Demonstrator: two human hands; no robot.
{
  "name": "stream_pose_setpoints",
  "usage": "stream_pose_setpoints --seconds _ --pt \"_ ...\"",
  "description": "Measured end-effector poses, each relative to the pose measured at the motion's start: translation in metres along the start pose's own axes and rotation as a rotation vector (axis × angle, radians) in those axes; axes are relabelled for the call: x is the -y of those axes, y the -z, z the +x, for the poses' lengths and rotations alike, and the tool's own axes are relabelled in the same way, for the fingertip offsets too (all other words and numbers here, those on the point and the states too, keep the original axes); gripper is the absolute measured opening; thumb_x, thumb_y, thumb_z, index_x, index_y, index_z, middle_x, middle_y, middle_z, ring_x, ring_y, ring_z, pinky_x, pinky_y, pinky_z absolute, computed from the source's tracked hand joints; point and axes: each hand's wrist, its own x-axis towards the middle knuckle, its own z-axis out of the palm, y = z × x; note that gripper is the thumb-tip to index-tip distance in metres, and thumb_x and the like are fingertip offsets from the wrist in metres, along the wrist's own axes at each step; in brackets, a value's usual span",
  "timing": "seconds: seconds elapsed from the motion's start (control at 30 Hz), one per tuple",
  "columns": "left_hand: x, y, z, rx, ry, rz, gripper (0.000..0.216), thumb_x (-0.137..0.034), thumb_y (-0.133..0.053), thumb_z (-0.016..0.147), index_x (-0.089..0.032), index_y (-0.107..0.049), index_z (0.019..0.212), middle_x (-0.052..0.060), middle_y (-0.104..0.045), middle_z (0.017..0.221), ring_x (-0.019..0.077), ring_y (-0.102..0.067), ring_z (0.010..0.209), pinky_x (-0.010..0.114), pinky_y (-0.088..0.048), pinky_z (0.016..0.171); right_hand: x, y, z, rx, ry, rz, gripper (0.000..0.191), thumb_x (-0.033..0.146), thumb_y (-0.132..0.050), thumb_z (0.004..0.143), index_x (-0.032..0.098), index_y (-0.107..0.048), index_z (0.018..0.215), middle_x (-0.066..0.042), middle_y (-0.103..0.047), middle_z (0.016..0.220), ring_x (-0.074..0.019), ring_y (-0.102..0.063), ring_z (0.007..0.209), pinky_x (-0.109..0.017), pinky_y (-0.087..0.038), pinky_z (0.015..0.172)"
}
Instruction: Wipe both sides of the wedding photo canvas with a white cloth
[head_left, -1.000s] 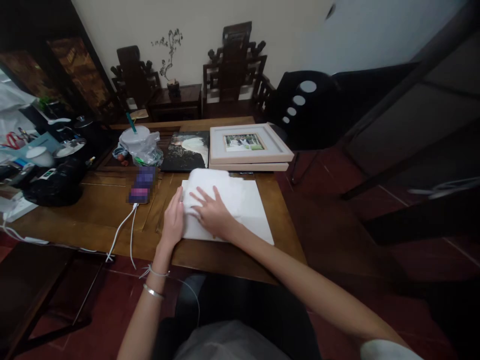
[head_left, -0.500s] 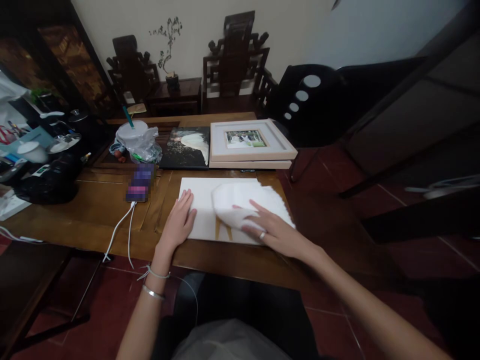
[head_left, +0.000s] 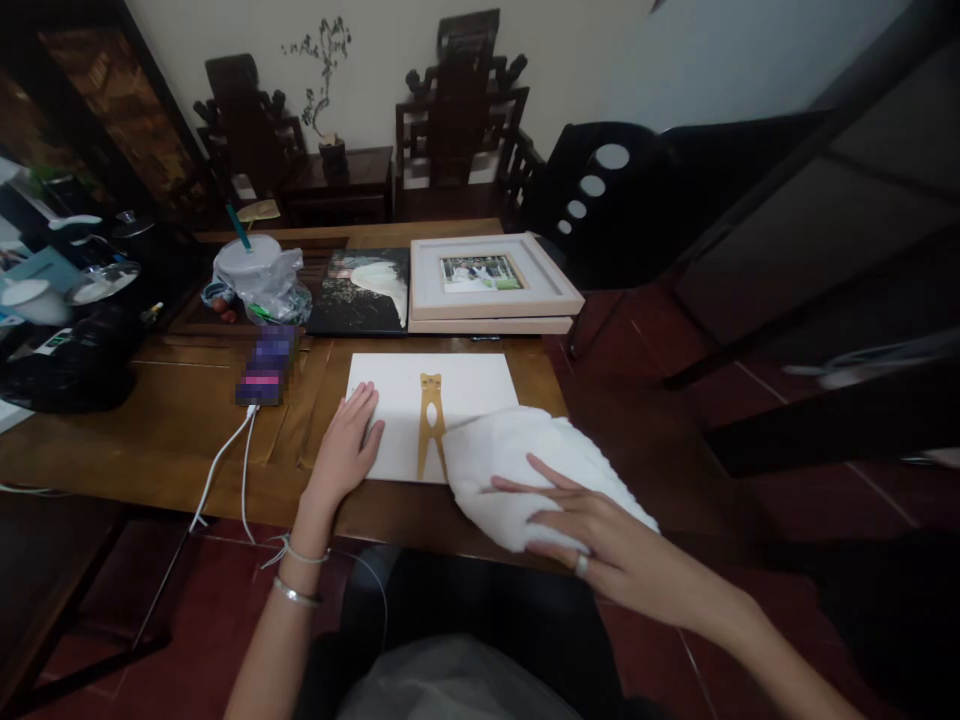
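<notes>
A white board (head_left: 394, 400) lies flat near the table's front edge, with a gold-coloured folding stand (head_left: 430, 420) fixed at its middle. My left hand (head_left: 351, 440) rests on the board's left edge, fingers stretched out and holding nothing. In my right hand (head_left: 592, 530) is a bunched white cloth (head_left: 517, 450), gripped between fingers and palm. The cloth covers the board's lower right corner and hangs past the table's front edge. A bangle and a cord circle my left wrist, and a ring is on my right hand.
Behind the board lie a dark photo panel (head_left: 360, 290) and stacked picture frames (head_left: 555, 285). A phone (head_left: 266, 365) with white cables lies to the left. Farther left are a lidded cup (head_left: 247, 258) in plastic and a black camera (head_left: 75, 355). A black chair (head_left: 622, 210) stands behind right.
My right hand has moved the cloth down and right across the board, uncovering more of the gold stand. My left hand stays on the board. The whole view has shifted slightly.
</notes>
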Motion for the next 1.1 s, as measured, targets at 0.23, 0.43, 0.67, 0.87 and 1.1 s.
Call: stream_pose_setpoints --seconds 0.23,0.43,0.67,0.87,1.1 --pt "0.003 -0.001 0.001 -0.009 0.011 -0.014 0.046 -0.03 -0.039 0.094 -0.017 -0.04 0.139 0.011 -0.038 0.148 0.0209 -0.028 0.141 0.047 -0.023 0.116 -0.036 0.007 0.066 -0.224 -0.246 0.086 0.042 0.049 -0.035 0.093 0.024 -0.067 0.107 -0.004 -0.062 0.125 -0.0333 -0.038 0.133 -0.056 -0.028 0.11" --pt "0.002 0.001 0.002 -0.01 0.021 -0.04 0.046 -0.031 -0.041 0.093 -0.016 -0.044 0.137 0.01 -0.042 0.146 0.0222 -0.031 0.14 0.047 -0.023 0.116 -0.017 0.013 0.175 -0.218 -0.062 0.227 0.041 0.046 -0.036 0.094 0.024 -0.065 0.113 -0.002 -0.06 0.129 -0.0281 -0.044 0.128 -0.049 -0.021 0.112" --pt "0.003 0.001 0.002 -0.02 0.028 -0.045 0.047 -0.032 -0.042 0.093 -0.017 -0.044 0.137 0.011 -0.042 0.146 0.0222 -0.031 0.139 0.048 -0.023 0.116 -0.017 0.024 0.213 -0.207 -0.059 0.207 0.04 0.042 -0.039 0.094 0.016 -0.067 0.085 -0.01 -0.071 0.101 -0.0257 -0.061 0.097 -0.038 -0.04 0.091" --pt "0.002 0.0 0.001 -0.026 0.028 -0.057 0.045 -0.03 -0.041 0.093 -0.017 -0.044 0.137 0.01 -0.042 0.146 0.0208 -0.031 0.139 0.047 -0.024 0.116 -0.068 0.037 0.145 -0.338 -0.296 0.222 0.048 0.051 -0.035 0.091 0.015 -0.066 0.087 -0.013 -0.069 0.103 -0.031 -0.061 0.098 -0.044 -0.043 0.089" --pt "0.0 0.001 0.0 -0.024 0.027 -0.032 0.045 -0.029 -0.04 0.094 -0.016 -0.042 0.137 0.011 -0.041 0.147 0.02 -0.03 0.14 0.046 -0.024 0.116 -0.056 0.014 0.044 -0.239 -0.29 0.189 0.053 0.062 -0.035 0.088 0.023 -0.068 0.075 -0.008 -0.071 0.086 -0.0357 -0.047 0.124 -0.05 -0.035 0.103"
